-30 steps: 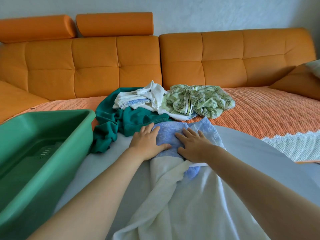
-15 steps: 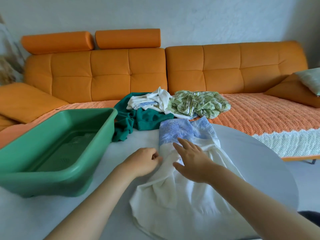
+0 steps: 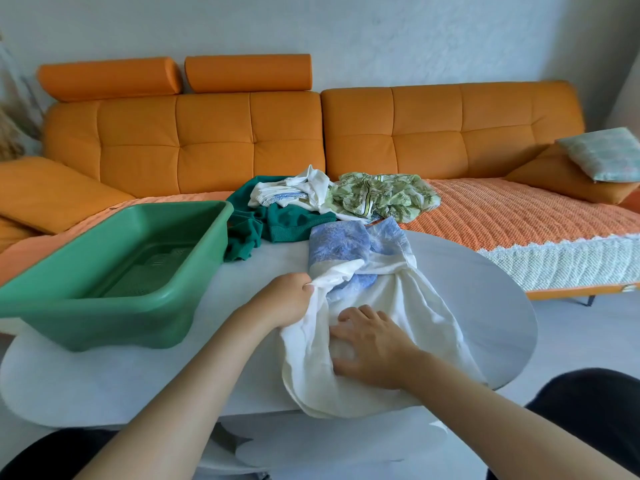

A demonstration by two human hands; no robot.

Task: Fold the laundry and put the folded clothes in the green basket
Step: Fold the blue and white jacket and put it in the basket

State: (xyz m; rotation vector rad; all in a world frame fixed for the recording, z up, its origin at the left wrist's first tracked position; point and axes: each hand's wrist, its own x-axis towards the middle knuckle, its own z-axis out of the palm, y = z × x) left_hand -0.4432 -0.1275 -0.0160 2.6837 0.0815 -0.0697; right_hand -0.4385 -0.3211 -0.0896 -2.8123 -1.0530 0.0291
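Note:
A white garment with a blue patterned top (image 3: 408, 306) lies crumpled on the white round table (image 3: 485, 278). My left hand (image 3: 282, 299) pinches its left edge in a closed grip. My right hand (image 3: 372, 346) rests flat on the white cloth lower down, fingers spread and pointing left. The green basket (image 3: 104, 271) stands on the table's left side with nothing folded in it. Behind the garment lies a pile of unfolded laundry: a dark green piece (image 3: 277, 223), a white piece (image 3: 298, 192) and a green leafy print piece (image 3: 384, 195).
An orange sofa (image 3: 415, 133) with an orange woven cover (image 3: 519, 220) runs along the wall behind the table. Cushions (image 3: 602, 157) sit at its right end. My dark-clad knees show under the table's near edge.
Both hands drew back toward me along the garment. The left hand went from flat on the blue part to gripping the white edge. The view pulled back and up.

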